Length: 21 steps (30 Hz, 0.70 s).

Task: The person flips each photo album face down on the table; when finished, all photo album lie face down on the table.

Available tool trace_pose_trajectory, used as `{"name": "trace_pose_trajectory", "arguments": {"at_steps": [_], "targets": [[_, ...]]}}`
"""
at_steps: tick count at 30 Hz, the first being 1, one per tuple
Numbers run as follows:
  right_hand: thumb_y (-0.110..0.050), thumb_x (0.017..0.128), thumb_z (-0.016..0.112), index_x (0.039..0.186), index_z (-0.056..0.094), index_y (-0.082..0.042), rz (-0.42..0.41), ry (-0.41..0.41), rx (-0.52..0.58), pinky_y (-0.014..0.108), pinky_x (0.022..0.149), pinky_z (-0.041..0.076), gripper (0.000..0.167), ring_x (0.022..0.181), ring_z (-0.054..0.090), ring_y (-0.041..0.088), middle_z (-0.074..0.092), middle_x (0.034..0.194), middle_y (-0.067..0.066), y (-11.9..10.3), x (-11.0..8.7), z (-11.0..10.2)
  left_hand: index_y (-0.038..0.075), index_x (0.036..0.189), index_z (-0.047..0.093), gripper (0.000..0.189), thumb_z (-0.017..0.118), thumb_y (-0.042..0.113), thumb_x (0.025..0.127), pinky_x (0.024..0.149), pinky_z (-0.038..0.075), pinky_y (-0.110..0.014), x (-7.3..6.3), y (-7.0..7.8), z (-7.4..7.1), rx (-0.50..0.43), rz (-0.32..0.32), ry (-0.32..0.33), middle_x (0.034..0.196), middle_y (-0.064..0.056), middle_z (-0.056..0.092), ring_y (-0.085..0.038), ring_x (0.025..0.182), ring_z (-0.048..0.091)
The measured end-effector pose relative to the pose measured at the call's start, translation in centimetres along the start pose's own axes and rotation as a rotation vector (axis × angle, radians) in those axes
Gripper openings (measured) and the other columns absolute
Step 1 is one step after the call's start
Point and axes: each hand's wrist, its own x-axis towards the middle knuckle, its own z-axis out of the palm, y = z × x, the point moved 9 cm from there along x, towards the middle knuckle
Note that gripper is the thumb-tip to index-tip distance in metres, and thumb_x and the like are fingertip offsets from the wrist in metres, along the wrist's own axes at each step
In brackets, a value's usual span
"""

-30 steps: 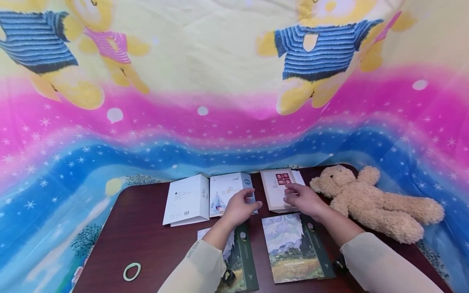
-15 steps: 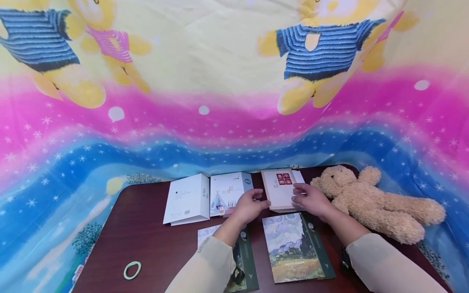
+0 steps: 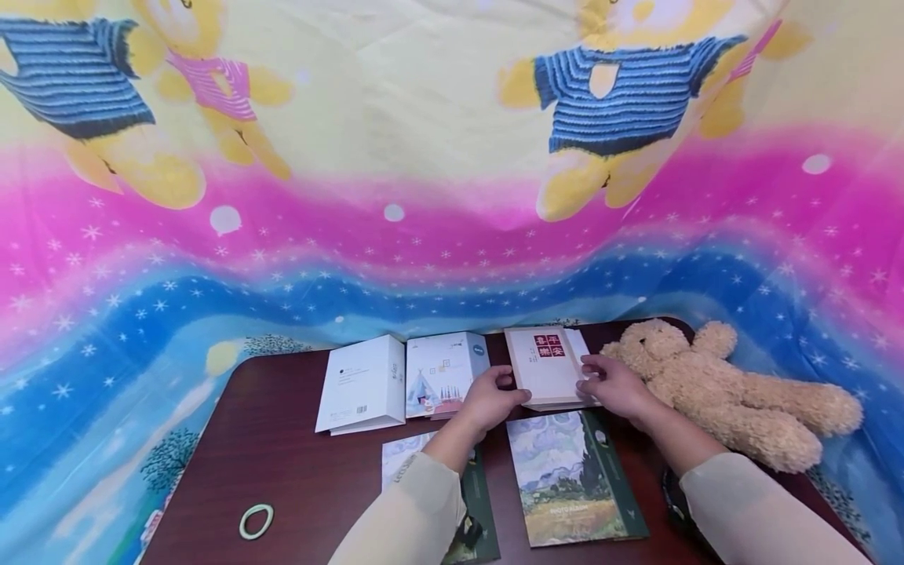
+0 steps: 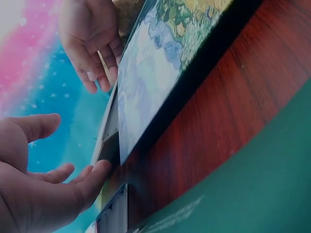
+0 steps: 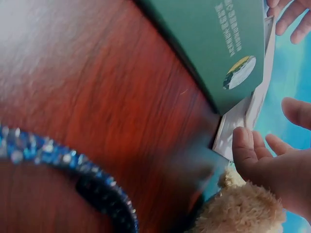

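Observation:
In the head view, a white album (image 3: pixel 554 380) with red square characters on its cover lies at the back of the table, between both hands. My left hand (image 3: pixel 492 402) is at its lower left edge, thumb tip right at the cover. At the right edge is my right hand (image 3: pixel 616 388), fingertips overlapping the cover. The left wrist view shows the left hand (image 4: pixel 53 182) with thumb and fingers apart beside the album's edge. Similarly spread is the right hand (image 5: pixel 277 160) in the right wrist view, close to the album's pale edge (image 5: pixel 233 128).
Two white albums, one plain (image 3: pixel 362 384) and one with a tent picture (image 3: pixel 431 377), stand at back left. Two landscape-covered photo albums (image 3: pixel 565 486) lie in front, the left one partly under the left sleeve (image 3: pixel 402 510). A teddy bear (image 3: pixel 727 392) lies right; a pale green ring (image 3: pixel 256 521) front left.
Both hands have moved right. The left hand has left the tent-picture album for the left edge of the red-character album; the right hand has slid from its cover to its right edge.

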Motion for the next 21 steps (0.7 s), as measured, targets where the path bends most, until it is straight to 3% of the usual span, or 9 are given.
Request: {"name": "trace_pose_trajectory", "arguments": {"at_steps": [7, 21], "targets": [[-0.022, 0.098, 0.067, 0.153, 0.04, 0.008, 0.037, -0.006, -0.019, 0.059, 0.106, 0.043, 0.068, 0.134, 0.047, 0.047, 0.047, 0.149, 0.031, 0.7, 0.1, 0.0, -0.002, 0.148, 0.05, 0.071, 0.081, 0.018, 0.088, 0.091, 0.057, -0.039, 0.4, -1.1, 0.9, -0.042, -0.048, -0.014, 0.13, -0.016, 0.064, -0.021, 0.108, 0.065], [-0.019, 0.097, 0.069, 0.15, 0.044, 0.009, 0.027, 0.002, -0.048, 0.057, 0.102, 0.046, 0.065, 0.128, 0.052, 0.045, 0.053, 0.144, 0.03, 1.0, 0.1, 0.5, -0.003, 0.15, 0.048, 0.072, 0.08, 0.015, 0.088, 0.093, 0.058, -0.04, 0.6, -1.3, 1.9, -0.141, -0.099, -0.031, 0.128, -0.015, 0.065, -0.02, 0.105, 0.068]]}}
